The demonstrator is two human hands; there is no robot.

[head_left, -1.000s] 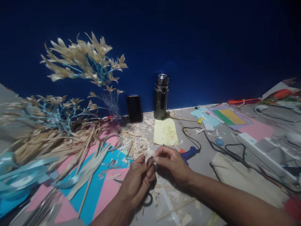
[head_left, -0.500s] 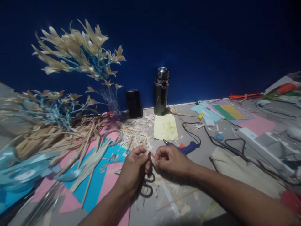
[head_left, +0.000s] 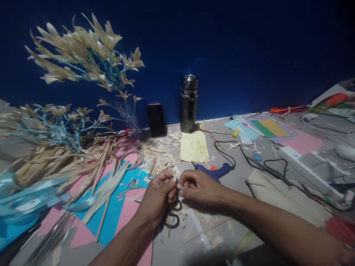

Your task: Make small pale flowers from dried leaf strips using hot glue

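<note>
My left hand [head_left: 162, 192] is closed, pinching a small cream flower [head_left: 175, 172] of petal-like pieces between thumb and fingertips. Right beside it, my right hand [head_left: 198, 184] is closed too, its thumb and forefinger on a pale petal piece [head_left: 179, 186] at the flower's lower side. Fingers hide part of both. Below the hands lie scissors [head_left: 172, 220] with dark handles, their blades mostly under my left hand. Behind my right hand a blue glue gun [head_left: 215, 170] rests on its side.
Cream scraps [head_left: 159, 155] litter the table. A flask [head_left: 189, 105] and a phone [head_left: 156, 120] stand at the wall. Left are dried-leaf flowers [head_left: 83, 55], husk strips [head_left: 91, 159] and blue ribbon [head_left: 30, 201]. Right are a cloth [head_left: 283, 195], cables and a power strip [head_left: 310, 171].
My right fingers have come closer to the left ones, and the petal piece now sits against the flower. The view has shifted slightly.
</note>
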